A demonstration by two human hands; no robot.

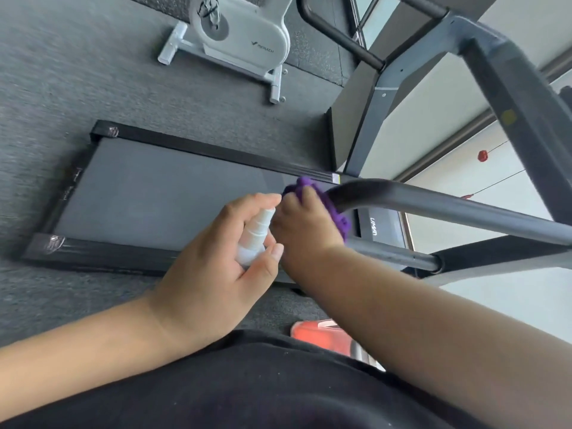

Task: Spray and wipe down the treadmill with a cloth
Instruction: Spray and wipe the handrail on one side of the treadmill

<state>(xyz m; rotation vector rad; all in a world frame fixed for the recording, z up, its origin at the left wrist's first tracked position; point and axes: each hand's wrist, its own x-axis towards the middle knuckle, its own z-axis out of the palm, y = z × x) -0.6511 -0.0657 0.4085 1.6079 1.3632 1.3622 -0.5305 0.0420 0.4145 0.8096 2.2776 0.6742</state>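
The flat black treadmill with its grey belt (161, 193) lies across the dark carpet, its dark grey curved metal handrail (433, 202) running over the front end. The right forearm reaches in from lower right, and the right hand (305, 226) has its fingers curled over a bunched purple fuzzy cloth (325, 201), holding it against the rail's bend. Just beside it, the left hand (216, 258) wraps a small white plastic spray bottle (257, 235), nozzle pointed toward the cloth, thumb along the side.
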